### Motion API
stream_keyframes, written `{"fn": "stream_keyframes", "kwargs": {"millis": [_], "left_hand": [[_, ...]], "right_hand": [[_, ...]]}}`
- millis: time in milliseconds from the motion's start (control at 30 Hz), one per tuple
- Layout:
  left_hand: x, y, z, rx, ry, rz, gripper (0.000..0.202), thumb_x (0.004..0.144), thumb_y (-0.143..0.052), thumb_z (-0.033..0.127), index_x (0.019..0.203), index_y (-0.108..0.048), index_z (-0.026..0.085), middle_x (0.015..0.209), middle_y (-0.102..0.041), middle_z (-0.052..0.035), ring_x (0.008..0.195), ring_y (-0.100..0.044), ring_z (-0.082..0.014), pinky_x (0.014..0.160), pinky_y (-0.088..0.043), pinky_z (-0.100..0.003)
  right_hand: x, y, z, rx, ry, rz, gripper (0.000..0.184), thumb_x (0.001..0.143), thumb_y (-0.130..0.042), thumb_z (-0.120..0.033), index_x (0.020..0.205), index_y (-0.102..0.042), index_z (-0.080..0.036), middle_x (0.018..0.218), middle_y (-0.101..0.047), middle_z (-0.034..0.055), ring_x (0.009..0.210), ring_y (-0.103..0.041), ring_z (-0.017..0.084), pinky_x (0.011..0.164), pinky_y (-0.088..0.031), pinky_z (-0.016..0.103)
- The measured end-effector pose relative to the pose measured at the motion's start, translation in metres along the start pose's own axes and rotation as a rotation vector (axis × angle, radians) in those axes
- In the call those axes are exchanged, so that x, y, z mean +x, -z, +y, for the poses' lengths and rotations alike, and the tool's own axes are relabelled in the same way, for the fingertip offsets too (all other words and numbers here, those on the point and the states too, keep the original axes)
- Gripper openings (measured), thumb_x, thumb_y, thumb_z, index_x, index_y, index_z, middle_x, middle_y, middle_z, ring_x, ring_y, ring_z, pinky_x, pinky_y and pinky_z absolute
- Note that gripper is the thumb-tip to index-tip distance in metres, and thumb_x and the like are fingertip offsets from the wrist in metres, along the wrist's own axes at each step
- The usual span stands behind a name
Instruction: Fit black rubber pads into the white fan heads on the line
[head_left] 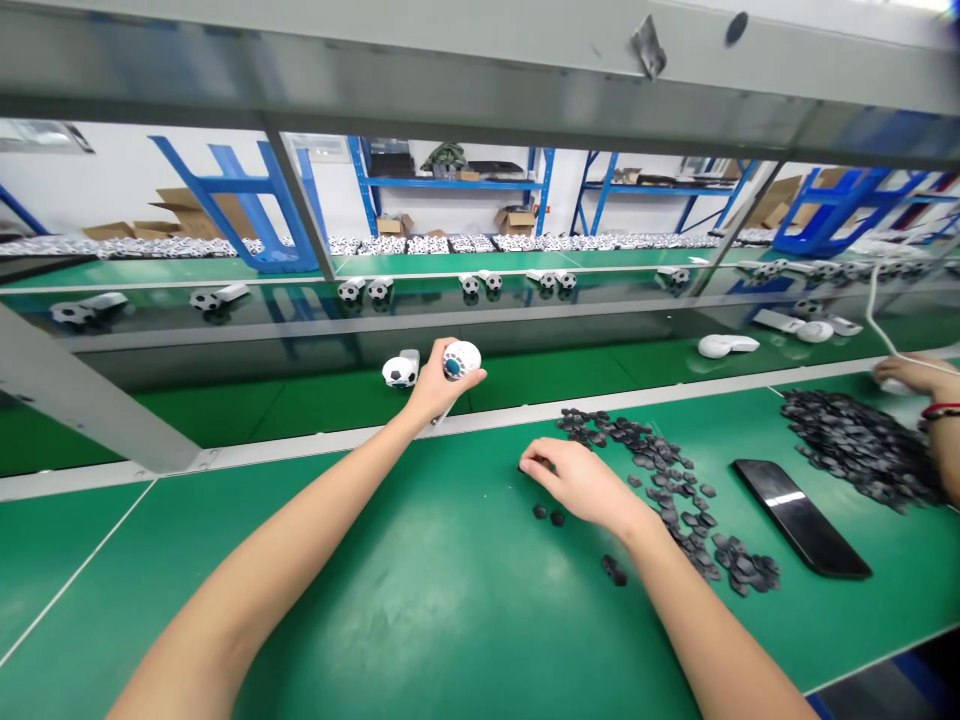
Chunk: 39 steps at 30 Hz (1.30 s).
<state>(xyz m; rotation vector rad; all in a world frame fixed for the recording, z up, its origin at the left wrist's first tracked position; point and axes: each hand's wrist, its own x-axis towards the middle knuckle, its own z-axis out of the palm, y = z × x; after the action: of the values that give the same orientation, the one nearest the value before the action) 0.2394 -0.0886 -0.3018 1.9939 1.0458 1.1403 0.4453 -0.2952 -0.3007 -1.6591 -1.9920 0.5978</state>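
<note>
My left hand (439,385) reaches out over the conveyor lane and is closed round a white ball-shaped part (461,358) with a blue-grey centre. Just left of it a white part printed like a football (401,371) lies on the green belt. My right hand (574,482) rests on the green bench with its fingers curled down over small black pieces at the left end of a scattered pile of black pieces (667,480). Two loose black pieces (549,516) lie just below its fingers. What the fingers hold is hidden.
A black phone (801,517) lies face up right of the pile. A second heap of black pieces (862,445) sits at the far right beside another person's hand (911,375). More football parts (480,283) ride the far belt. A metal rail (480,80) crosses overhead.
</note>
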Motion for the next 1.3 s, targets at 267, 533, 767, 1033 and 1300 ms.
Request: {"fn": "stream_keyframes", "kwargs": {"millis": [267, 533, 767, 1033, 1300], "left_hand": [[-0.030, 0.004, 0.026, -0.164, 0.065, -0.052, 0.051, 0.084, -0.075, 0.054, 0.120, -0.059, 0.021, 0.110, -0.070, -0.0059, 0.098, -0.067, -0.0240, 0.086, -0.050, -0.033], [-0.095, -0.015, 0.080, -0.560, 0.272, 0.112, 0.057, 0.077, -0.087, 0.051, 0.110, -0.052, 0.021, 0.102, -0.064, -0.0026, 0.090, -0.064, -0.0171, 0.079, -0.053, -0.028], [-0.122, -0.015, 0.088, -0.653, 0.345, 0.044, 0.047, 0.086, -0.077, 0.056, 0.112, -0.054, 0.024, 0.105, -0.064, -0.0031, 0.091, -0.064, -0.0173, 0.080, -0.056, -0.029], [-0.114, -0.009, 0.078, -0.694, 0.430, 0.090, 0.048, 0.083, -0.076, 0.061, 0.098, -0.050, 0.024, 0.094, -0.062, -0.0005, 0.080, -0.063, -0.0160, 0.066, -0.054, -0.026], [-0.120, -0.006, 0.063, -0.930, 0.424, -0.097, 0.051, 0.091, -0.060, 0.069, 0.110, -0.059, 0.022, 0.104, -0.071, -0.0071, 0.091, -0.070, -0.0250, 0.070, -0.058, -0.033]], "right_hand": [[0.009, -0.014, -0.003, 0.175, 0.037, 0.303, 0.030, 0.110, -0.041, -0.043, 0.105, -0.062, -0.022, 0.104, -0.069, 0.0069, 0.095, -0.063, 0.022, 0.087, -0.050, 0.037], [0.009, -0.053, -0.030, 0.728, -0.078, 0.464, 0.034, 0.109, -0.035, -0.056, 0.113, -0.050, -0.025, 0.130, -0.064, 0.0094, 0.107, -0.069, 0.021, 0.083, -0.060, 0.034], [0.001, -0.053, -0.048, 0.663, -0.146, 0.469, 0.030, 0.110, -0.031, -0.055, 0.111, -0.044, -0.027, 0.124, -0.066, 0.0072, 0.080, -0.068, 0.018, 0.066, -0.055, 0.030], [-0.007, -0.050, -0.055, 0.548, -0.092, 0.419, 0.028, 0.110, -0.030, -0.050, 0.116, -0.044, -0.027, 0.127, -0.066, 0.0116, 0.087, -0.067, 0.022, 0.070, -0.054, 0.035], [-0.011, -0.055, -0.063, 0.780, -0.147, 0.365, 0.033, 0.108, -0.028, -0.059, 0.120, -0.037, -0.029, 0.123, -0.066, 0.0120, 0.064, -0.064, 0.017, 0.051, -0.053, 0.033]]}}
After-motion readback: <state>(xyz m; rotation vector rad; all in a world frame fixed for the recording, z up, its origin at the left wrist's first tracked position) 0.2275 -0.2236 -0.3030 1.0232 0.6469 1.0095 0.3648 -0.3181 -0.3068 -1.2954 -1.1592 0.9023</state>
